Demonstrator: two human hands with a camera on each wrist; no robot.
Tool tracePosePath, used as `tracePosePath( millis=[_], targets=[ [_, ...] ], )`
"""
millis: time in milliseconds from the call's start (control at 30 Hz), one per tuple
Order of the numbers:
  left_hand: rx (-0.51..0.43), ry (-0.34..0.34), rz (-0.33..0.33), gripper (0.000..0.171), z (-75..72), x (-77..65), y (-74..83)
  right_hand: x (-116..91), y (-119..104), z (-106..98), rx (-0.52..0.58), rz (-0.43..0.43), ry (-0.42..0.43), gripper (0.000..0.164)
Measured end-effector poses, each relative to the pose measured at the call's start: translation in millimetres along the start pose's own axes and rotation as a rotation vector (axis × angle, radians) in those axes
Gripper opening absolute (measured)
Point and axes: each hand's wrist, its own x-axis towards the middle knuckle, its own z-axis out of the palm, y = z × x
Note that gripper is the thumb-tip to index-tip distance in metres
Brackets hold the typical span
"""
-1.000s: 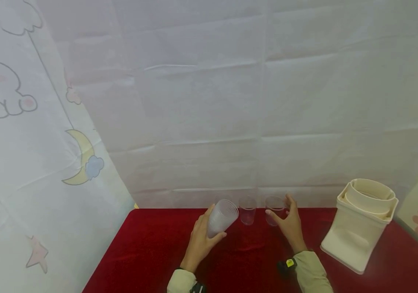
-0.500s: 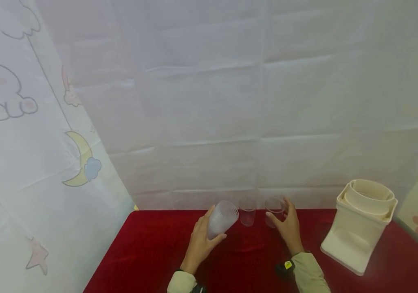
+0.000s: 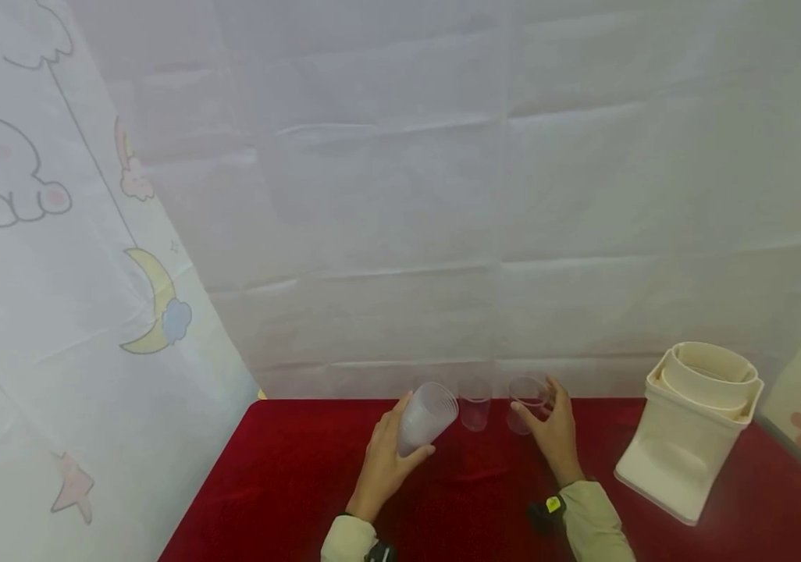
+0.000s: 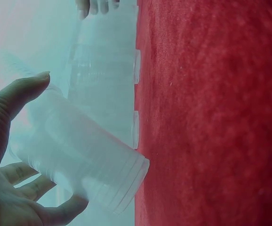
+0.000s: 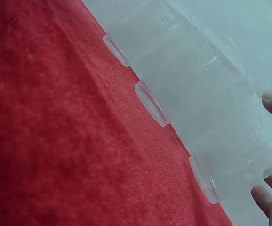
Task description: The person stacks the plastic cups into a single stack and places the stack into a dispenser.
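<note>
- Left hand (image 3: pixel 381 460) is curled round one stack of clear cups (image 3: pixel 428 425); right hand (image 3: pixel 557 437) has thumb and fingers round one clear cup (image 3: pixel 525 390). So both grips are closed on something.
- One more loose cup (image 3: pixel 474 414) stands between the two grips, just beside the stack. Three cup bottoms line up in the right wrist view. I cannot tell how many cups are in the stack.
- The left hand tips its stack, with the open end up and leaning toward the right hand. The right hand's cup stands upright.
- Both arms reach forward, in two pale sleeves (image 3: pixel 596 519).
- The cups are thin, shiny, see-through plastic, round and wider at the top.
- Under both grips lies one soft, fuzzy red cloth (image 3: pixel 288 460).
- Right of the right grip sits one smooth cream container (image 3: pixel 671 468), with a round piece (image 3: pixel 703 394) in its top.
</note>
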Motion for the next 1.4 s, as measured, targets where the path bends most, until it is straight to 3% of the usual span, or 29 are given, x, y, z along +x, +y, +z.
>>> tracePosePath(
  millis=[400,700,967,1400],
  targets=[
    [0.003,-0.004,0.000,0.088,0.4,0.2,0.2,2.3,-8.6,-4.3,0.069,0.012,-0.029,0.088],
    [-0.002,0.003,-0.006,0.089,1.7,0.1,-0.5,1.4,-19.9,-5.9,0.088,-0.017,-0.054,0.078],
    [-0.019,-0.007,-0.016,0.088,0.8,0.0,1.8,1.9,-30.3,-6.7,0.123,-0.029,-0.081,0.080],
    [-0.011,-0.004,-0.003,0.088,-0.1,-0.1,3.0,-7.1,-88.0,-15.4,0.133,-0.070,-0.095,0.072]
  ],
)
